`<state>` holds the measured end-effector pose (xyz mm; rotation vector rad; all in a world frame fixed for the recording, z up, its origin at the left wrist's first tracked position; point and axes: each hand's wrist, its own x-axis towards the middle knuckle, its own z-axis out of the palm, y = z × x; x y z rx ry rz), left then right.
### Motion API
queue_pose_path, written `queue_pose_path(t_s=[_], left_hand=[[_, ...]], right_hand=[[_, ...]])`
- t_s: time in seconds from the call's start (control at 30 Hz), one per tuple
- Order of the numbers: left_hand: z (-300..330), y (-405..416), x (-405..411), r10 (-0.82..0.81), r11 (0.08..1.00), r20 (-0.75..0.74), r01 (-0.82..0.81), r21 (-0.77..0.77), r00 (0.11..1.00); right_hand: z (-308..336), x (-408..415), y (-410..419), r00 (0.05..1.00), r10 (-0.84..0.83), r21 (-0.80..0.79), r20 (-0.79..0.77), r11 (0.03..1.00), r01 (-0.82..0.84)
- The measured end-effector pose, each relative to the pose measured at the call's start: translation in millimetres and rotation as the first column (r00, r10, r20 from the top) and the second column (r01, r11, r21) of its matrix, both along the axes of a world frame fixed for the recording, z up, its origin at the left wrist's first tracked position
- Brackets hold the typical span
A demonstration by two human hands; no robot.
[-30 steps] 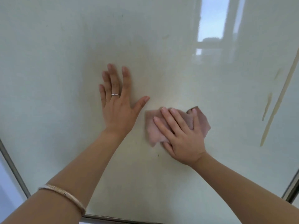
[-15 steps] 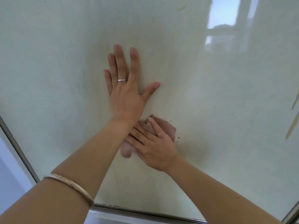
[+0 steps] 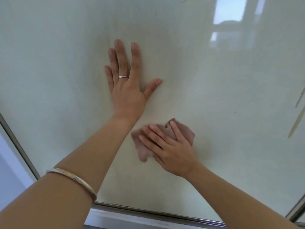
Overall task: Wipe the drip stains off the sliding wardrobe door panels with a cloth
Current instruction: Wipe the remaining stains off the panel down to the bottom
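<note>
Panel bears 2 hands, 1 cloth, 2 drip stains.

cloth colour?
Dusty pink, plain; the cloth lies under the right hand, seen in the head view.

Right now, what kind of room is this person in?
Probably a bedroom at home: a glossy pale door panel in a metal sliding track, with a bright window reflection on it.
</note>
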<state>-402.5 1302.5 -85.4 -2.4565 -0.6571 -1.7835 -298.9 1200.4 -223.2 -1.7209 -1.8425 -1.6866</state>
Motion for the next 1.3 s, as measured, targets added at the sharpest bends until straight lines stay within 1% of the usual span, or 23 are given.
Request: queue_pose_path(t_s=[0.07,0.1,0.17,0.23,0.3,0.33,0.4,0.47,0.53,0.57,0.63,0.7,0.77,0.8,0.83,0.9,0.93,0.97,1.03,1.1,1.17,1.23,1.3], left_hand=[[-0.8,-0.9,0.8,-0.008,1.0,-0.001,0.008,-0.004,1.0],[0.1,-1.8,1.7,-0.01,1.0,0.0,0.01,-0.005,1.0],[0.7,-1.4,1.9,-0.009,1.0,0.003,0.009,-0.01,1.0],[1.0,-0.3,2.3,-0.012,1.0,0.006,0.012,-0.01,1.0],[-0.1,0.4,2.0,-0.019,1.0,0.009,0.019,-0.004,1.0],[-0.7,0.7,2.4,-0.017,1.0,0.011,0.017,-0.001,1.0],[-1.4,1.7,2.1,-0.007,1.0,0.013,0.007,0.002,1.0],[-1.3,1.7,1.2,0.002,1.0,0.006,-0.002,0.004,1.0],[-1.4,0.8,0.2,0.004,1.0,0.001,-0.004,0.002,1.0],[-2.1,0.9,0.1,0.002,1.0,0.002,-0.002,-0.003,1.0],[-1.4,-0.1,0.1,-0.006,1.0,0.003,0.006,-0.014,1.0],[-1.6,-2.5,0.4,-0.007,1.0,0.0,0.007,-0.024,1.0],[-1.4,-3.2,0.8,-0.009,1.0,0.003,0.009,-0.024,1.0],[-0.9,-3.7,0.4,-0.011,1.0,0.001,0.011,-0.027,1.0],[-0.6,-3.7,0.4,-0.015,0.999,-0.001,0.015,-0.033,1.0],[-0.2,-4.1,-0.8,-0.02,0.999,-0.009,0.02,-0.047,1.0],[-0.1,-4.2,-1.1,-0.018,0.999,-0.008,0.017,-0.048,1.0],[0.9,-3.8,-1.7,-0.015,0.999,-0.002,0.015,-0.043,1.0],[0.1,-2.6,-1.1,-0.017,0.999,0.004,0.017,-0.04,1.0],[-0.7,-0.9,1.0,-0.021,0.999,0.008,0.021,-0.036,1.0],[-2.3,-0.1,1.6,-0.019,0.999,0.014,0.02,-0.033,1.0],[-2.9,0.9,1.7,-0.02,0.999,0.018,0.02,-0.032,1.0],[-2.8,0.6,0.1,-0.022,0.999,0.02,0.022,-0.027,1.0]], right_hand=[[9.5,18.7,-23.2,0.998,0.012,-0.066,0.065,0.998,-0.007],[24.6,27.9,-35.3,0.997,0.008,-0.046,0.08,0.999,-0.004],[63.8,43.6,-48.9,0.999,-0.014,0.098,0.053,0.995,0.009],[100.6,51.2,-52.0,0.998,-0.063,0.288,-0.019,0.955,0.065],[107.5,47.9,-46.2,0.991,-0.095,0.401,-0.091,0.908,0.124],[97.4,44.9,-43.1,0.987,-0.109,0.418,-0.114,0.896,0.147],[59.6,39.8,-40.7,0.978,-0.138,0.364,-0.156,0.913,0.186],[34.1,39.1,-49.6,0.982,-0.147,0.235,-0.116,0.957,0.171],[46.6,45.4,-62.8,0.991,-0.127,0.143,-0.043,0.981,0.132],[62.6,49.2,-67.3,0.993,-0.118,0.142,-0.026,0.982,0.12],[109.1,55.6,-69.5,0.992,-0.113,0.277,-0.056,0.953,0.124],[153.2,59.2,-66.8,0.983,-0.114,0.453,-0.145,0.875,0.169],[168.0,56.9,-60.1,0.973,-0.114,0.537,-0.2,0.818,0.206],[161.1,54.1,-57.8,0.973,-0.112,0.532,-0.203,0.821,0.206],[147.4,51.7,-56.2,0.974,-0.109,0.497,-0.198,0.846,0.196],[119.6,46.8,-60.3,0.98,-0.106,0.398,-0.167,0.903,0.165],[117.7,46.2,-63.8,0.984,-0.107,0.356,-0.144,0.922,0.152],[128.9,45.7,-64.7,0.987,-0.106,0.332,-0.119,0.933,0.14],[169.9,43.1,-55.1,0.991,-0.085,0.364,-0.103,0.924,0.117],[217.8,37.6,-37.2,0.988,-0.054,0.435,-0.147,0.893,0.113],[242.9,27.7,-20.4,0.983,-0.045,0.455,-0.179,0.882,0.124],[232.2,22.6,-14.5,0.986,-0.041,0.426,-0.163,0.898,0.108],[193.7,21.2,-20.9,0.991,-0.029,0.329,-0.129,0.942,0.07]])
